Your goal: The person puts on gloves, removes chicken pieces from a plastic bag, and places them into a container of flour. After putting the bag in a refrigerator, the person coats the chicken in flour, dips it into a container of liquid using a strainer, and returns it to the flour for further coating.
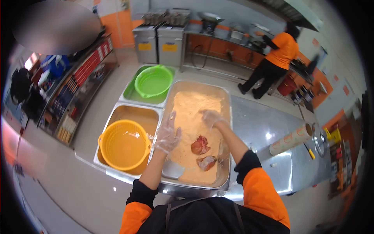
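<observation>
A deep steel pan (227, 156) holds a bed of pale orange breading flour (194, 102). Two pieces of raw meat, perhaps chicken, lie in its near half: a redder piece (200, 146) and a flour-dusted piece (207, 163) closer to me. My left hand (168, 134), in a clear plastic glove, is over the pan's left side with fingers stretched and thumb apart, holding nothing visible. My right hand (212, 118), also gloved, is at the flour's right side, beyond the meat. Its fingers point left, slightly bent and apart, with nothing visible in them.
Left of the pan, a yellow basket (124, 145) and a green basket (154, 81) sit in steel basins. A patterned roll (291, 139) lies on the steel table (249, 117) at right. A person in orange (281, 48) stands at the back counter, near fryers (170, 46).
</observation>
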`<act>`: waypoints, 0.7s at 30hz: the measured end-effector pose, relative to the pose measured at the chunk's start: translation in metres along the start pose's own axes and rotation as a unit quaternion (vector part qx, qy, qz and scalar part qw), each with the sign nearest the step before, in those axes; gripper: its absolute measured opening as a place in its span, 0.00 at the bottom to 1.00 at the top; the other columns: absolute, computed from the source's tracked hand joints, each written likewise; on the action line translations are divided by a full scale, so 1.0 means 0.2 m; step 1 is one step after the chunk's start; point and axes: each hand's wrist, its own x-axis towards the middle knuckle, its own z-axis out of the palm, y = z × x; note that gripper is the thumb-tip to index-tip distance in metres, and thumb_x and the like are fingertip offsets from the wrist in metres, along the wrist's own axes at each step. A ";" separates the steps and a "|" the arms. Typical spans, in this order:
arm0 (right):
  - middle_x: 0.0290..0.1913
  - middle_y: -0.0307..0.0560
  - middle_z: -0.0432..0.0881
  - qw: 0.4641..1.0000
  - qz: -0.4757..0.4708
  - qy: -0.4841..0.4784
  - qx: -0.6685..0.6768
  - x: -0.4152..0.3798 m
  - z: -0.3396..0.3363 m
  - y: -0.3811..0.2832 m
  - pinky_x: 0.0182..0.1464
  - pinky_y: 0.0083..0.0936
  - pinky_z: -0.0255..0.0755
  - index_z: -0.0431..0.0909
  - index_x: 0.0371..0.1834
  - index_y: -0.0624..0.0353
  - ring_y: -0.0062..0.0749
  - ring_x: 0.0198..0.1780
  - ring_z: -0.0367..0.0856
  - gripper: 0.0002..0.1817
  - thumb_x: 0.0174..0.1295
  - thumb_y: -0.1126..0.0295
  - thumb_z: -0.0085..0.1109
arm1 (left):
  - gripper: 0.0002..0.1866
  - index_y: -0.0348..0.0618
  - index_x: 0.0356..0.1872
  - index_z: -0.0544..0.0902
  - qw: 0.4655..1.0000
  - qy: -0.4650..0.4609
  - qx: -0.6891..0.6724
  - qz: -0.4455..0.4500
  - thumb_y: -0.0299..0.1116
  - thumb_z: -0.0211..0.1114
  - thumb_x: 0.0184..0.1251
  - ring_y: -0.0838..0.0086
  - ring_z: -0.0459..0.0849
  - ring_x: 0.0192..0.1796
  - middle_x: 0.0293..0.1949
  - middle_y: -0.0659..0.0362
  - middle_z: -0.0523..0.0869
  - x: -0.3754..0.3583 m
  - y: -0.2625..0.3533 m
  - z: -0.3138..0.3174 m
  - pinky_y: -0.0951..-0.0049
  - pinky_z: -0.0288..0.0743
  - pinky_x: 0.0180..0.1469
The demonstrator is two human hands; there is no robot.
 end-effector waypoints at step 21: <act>0.61 0.51 0.72 0.961 -0.100 -0.086 0.243 -0.14 0.12 -0.14 0.64 0.25 0.60 0.72 0.59 0.55 0.36 0.59 0.72 0.20 0.68 0.62 0.43 | 0.37 0.44 0.71 0.49 0.991 -0.127 -0.045 0.016 0.39 0.53 0.63 0.59 0.63 0.66 0.68 0.52 0.60 -0.01 -0.01 0.10 0.65 0.59 0.67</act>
